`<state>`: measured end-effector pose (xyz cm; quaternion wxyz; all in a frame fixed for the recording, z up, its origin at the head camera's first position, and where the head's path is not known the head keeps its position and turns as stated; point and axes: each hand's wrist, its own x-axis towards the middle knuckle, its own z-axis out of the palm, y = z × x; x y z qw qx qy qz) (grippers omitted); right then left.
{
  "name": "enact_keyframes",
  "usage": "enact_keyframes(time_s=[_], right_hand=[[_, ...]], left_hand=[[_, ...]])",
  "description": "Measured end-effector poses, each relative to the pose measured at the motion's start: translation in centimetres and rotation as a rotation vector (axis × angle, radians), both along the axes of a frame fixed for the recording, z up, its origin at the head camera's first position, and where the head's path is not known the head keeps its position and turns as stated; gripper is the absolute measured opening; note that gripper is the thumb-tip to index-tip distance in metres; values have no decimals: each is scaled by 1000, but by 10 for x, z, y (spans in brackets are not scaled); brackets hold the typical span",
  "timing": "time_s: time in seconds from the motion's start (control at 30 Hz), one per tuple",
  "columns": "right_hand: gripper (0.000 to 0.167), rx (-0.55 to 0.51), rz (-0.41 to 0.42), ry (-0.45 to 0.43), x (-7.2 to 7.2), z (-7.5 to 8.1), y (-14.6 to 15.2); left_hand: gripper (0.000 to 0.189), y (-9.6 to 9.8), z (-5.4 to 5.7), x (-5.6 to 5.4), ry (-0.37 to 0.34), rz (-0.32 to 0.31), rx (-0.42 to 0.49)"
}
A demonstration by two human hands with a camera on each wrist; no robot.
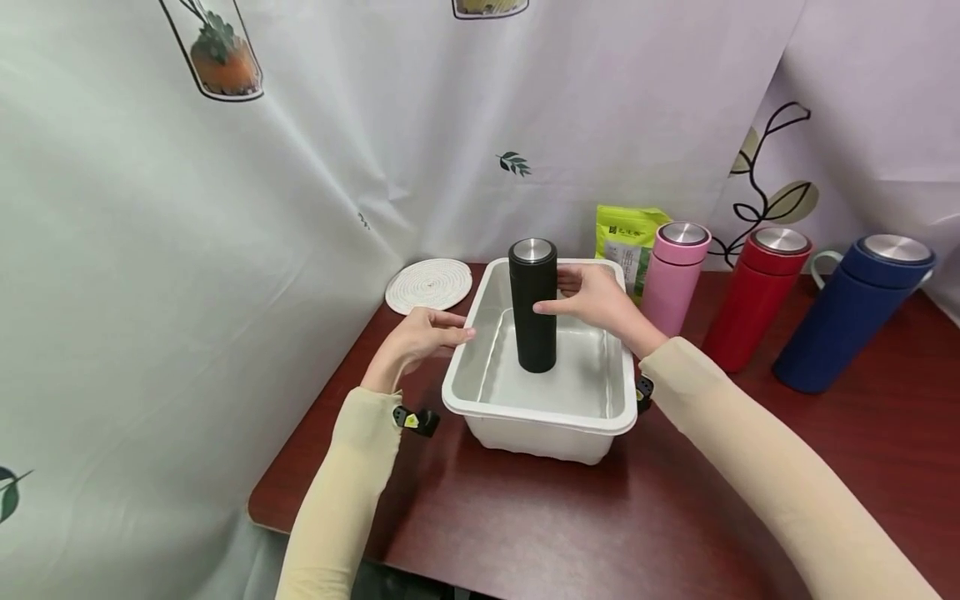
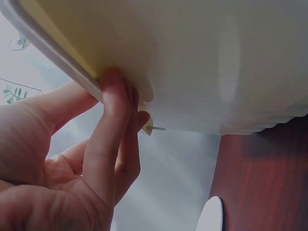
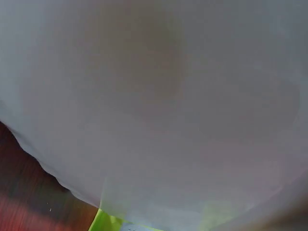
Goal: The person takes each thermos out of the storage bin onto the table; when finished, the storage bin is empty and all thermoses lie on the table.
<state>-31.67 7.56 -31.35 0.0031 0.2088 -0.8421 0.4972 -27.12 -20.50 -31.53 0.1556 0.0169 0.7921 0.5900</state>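
Note:
A black thermos bottle (image 1: 533,308) with a steel-topped lid stands upright inside a white plastic basin (image 1: 540,422). My right hand (image 1: 596,296) holds the bottle from the right, thumb across its front and fingertips passing out of sight behind it. At the basin's left side, my left hand (image 1: 423,337) pinches the rim; the left wrist view shows its fingers (image 2: 115,98) under the lip against the outer wall. The blurred basin wall (image 3: 144,96) fills most of the right wrist view, and the right hand's grip is hidden there.
To the right stand a pink thermos bottle (image 1: 675,279), a red one (image 1: 757,300) and a blue one (image 1: 851,317) on the dark red table (image 1: 525,521). Behind the basin is a green-and-white packet (image 1: 630,237). A round woven mat (image 1: 429,285) lies at the back left, by the curtain.

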Motion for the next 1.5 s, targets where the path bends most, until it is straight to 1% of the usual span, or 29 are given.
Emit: enact_keyframes(time_s=[0.1,0.23,0.4,0.5,0.77,0.87,1.0,1.17,1.3,1.4,1.5], right_hand=[[70,77,1,16,-1,1,-1],[69,145,2,33,-1,1,-3],[65,192,-15,74,-2,1,-7],[62,204,-22,90,-2,1,-9],[53,183,-66,108,5,-3,-7],[50,169,-92,152,7,-3,-5],[44,149,-147,216,10,0,-3],[43,124,-210,257,15,3,-2],[46,116,-241,253,20,10,0],[48,88,-243,241,26,19,3],[48,62,-245,263,31,29,5]], left_hand=[[49,1,0,0,2,6,3],[51,3,0,0,-12,11,-2],[51,2,0,0,-9,7,9],[50,1,0,1,0,7,10],[49,1,-7,3,-19,19,18],[48,1,-7,3,-14,21,24],[48,1,-4,2,-10,19,32],[48,2,-3,0,-1,13,33],[48,2,-3,-1,-4,11,34],[48,2,-3,-2,-9,10,32],[49,2,-2,-1,-13,15,28]])
